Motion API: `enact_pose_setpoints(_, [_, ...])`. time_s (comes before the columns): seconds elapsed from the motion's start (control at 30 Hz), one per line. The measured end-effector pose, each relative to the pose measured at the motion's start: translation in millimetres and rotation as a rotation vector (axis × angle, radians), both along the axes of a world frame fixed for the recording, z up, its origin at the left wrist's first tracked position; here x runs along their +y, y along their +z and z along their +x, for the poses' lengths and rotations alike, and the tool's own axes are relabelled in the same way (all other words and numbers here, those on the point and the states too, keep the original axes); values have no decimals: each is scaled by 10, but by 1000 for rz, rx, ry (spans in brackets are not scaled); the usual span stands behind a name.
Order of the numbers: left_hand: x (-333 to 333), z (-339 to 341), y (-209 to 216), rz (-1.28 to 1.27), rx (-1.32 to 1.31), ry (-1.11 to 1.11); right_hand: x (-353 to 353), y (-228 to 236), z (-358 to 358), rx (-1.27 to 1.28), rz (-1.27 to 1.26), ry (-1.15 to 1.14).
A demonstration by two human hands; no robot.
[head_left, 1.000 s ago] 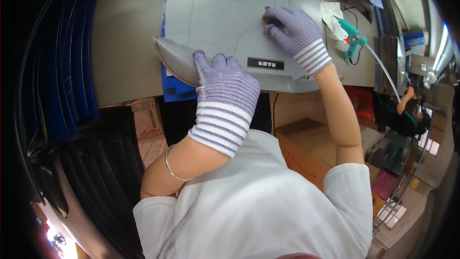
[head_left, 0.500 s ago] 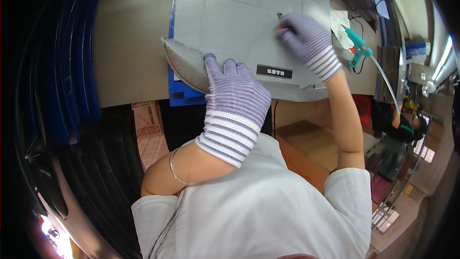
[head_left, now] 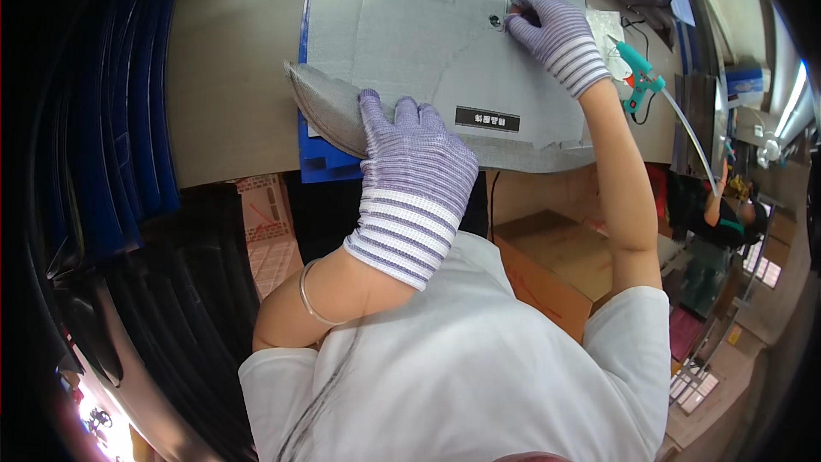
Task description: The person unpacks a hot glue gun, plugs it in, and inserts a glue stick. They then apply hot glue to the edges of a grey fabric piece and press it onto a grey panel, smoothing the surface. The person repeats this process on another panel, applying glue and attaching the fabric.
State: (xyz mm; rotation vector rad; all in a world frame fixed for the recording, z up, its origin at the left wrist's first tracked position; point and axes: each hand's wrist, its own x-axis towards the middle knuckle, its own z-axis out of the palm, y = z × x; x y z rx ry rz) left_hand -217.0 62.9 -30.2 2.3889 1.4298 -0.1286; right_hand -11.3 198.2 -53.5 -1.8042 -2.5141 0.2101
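A flat grey panel [head_left: 402, 51], shaped like a garment front with a pocket outline, dark round buttons [head_left: 495, 20] and a black label [head_left: 487, 119], lies over a blue sheet [head_left: 329, 164] on the table. My left hand [head_left: 419, 154], in a purple-and-white striped knit glove, rests on the panel's near left part with fingers apart. Beside its fingertips the panel's corner [head_left: 332, 111] curls up. Just right of the nearer button, my right hand [head_left: 554, 38], gloved alike, has thumb and fingers drawn together over the panel; anything pinched there is hidden.
Right of the panel lies a teal glue gun [head_left: 637, 77] with a glue stick and cord, next to a crumpled clear plastic bag [head_left: 607, 38]. Blue sheets [head_left: 111, 103] hang at left. Below the table stands a cardboard box [head_left: 547, 269]. Another person [head_left: 727, 221] is at far right.
My right hand has moved up and slightly right, away from the panel's middle. The left hand stays on the panel, which sits slightly higher in view.
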Motion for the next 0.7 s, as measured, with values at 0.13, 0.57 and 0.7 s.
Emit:
enact_pose_setpoints(0.13, [-5,1,-26,-8,-4,-1,-241,-4,-305,45,-51,87])
enact_pose_setpoints(0.57, [-23,-20,-22,3,12,-23,-68,36,98,38,117,-120])
enact_pose_setpoints(0.7, [5,-6,37,-62,55,7,-263,2,-137,41,144,90])
